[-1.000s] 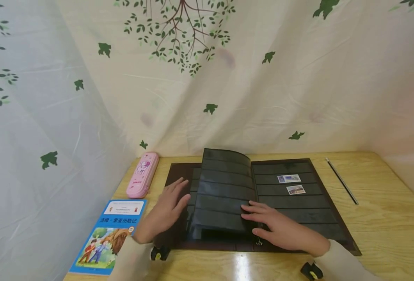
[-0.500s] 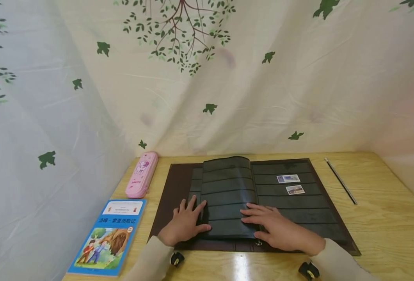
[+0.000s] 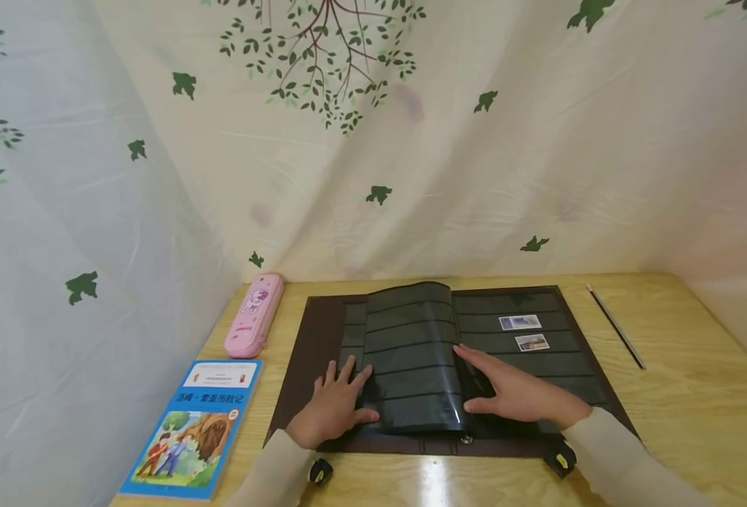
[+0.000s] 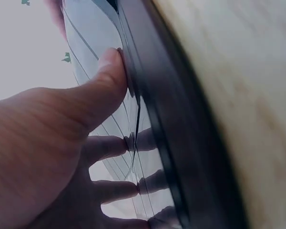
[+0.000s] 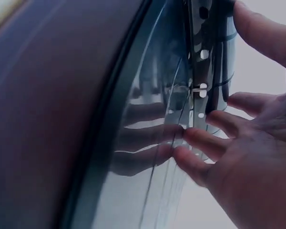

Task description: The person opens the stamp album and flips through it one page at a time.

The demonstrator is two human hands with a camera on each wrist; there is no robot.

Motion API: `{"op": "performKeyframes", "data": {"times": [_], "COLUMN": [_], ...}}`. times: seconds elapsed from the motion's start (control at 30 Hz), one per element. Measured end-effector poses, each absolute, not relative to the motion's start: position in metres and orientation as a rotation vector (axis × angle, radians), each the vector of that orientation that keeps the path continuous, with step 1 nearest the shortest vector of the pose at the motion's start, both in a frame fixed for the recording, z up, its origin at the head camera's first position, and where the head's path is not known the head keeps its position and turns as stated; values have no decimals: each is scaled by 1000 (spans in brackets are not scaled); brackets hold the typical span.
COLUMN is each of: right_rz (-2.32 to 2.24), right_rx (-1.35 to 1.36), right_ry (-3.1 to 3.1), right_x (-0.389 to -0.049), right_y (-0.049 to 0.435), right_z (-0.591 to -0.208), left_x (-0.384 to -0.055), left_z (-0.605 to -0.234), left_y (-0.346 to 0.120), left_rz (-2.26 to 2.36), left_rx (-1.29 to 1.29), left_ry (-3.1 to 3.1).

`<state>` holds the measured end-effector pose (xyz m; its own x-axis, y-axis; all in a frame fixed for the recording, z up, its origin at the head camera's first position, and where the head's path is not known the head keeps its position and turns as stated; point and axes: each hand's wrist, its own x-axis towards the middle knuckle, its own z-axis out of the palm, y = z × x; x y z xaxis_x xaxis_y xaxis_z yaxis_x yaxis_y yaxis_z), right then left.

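A stamp album with a dark brown cover [image 3: 312,338] lies spread on the table. Its curved black page [image 3: 407,352], ruled into strips, lies over to the left. My left hand [image 3: 330,414] rests with spread fingers at that page's left edge; in the left wrist view its thumb [image 4: 112,62] presses the page's lower edge. Beside the binding, my right hand [image 3: 525,396] has its fingertips at the page's inner side. The right wrist view shows fingers straight before the punched holes and a metal ring [image 5: 200,89]. Two stamps, an upper one [image 3: 520,322] and a lower one [image 3: 532,342], sit on the right page.
Left of the album are a pink pencil case [image 3: 255,317] and a blue picture-covered book [image 3: 189,429]. A thin dark pencil-like stick [image 3: 615,326] lies to its right. A leaf-printed cloth [image 3: 449,169] hangs behind and beside the wooden table [image 3: 696,394].
The raised page has come down toward the left. My left hand moved right and nearer onto its edge. My right hand shifted right, off the page's face to the binding.
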<state>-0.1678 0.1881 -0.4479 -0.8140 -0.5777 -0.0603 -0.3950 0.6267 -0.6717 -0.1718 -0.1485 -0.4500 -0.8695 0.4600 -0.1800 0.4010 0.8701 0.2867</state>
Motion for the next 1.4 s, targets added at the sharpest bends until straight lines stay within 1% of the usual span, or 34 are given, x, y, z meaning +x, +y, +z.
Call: {"op": "performKeyframes", "data": {"times": [0.2, 0.57, 0.77, 1.0, 1.27, 1.4], "right_rz": [-944, -921, -966, -1044, -811, -736], "right_rx": [-849, -800, -744, -650, -378, -301], "right_ry": [2610, 2593, 2581, 2682, 2849, 2866], "right_x": [-166, -167, -167, -160, -147, -145], "right_y": [183, 166, 169, 198, 252, 272], "right_z": [-443, -438, -439, -438, -435, -437], "left_x": [-171, -173, -168, -167, -167, -168], "left_z": [-449, -447, -445, -441, -441, -442], "left_y": [-151, -171, -180, -186, -187, -187], "left_rz": [319, 333, 400, 428, 416, 404], "left_rx": [681, 774, 663, 626, 628, 631], "left_ry": [2820, 2815, 2811, 2813, 2799, 2806]}}
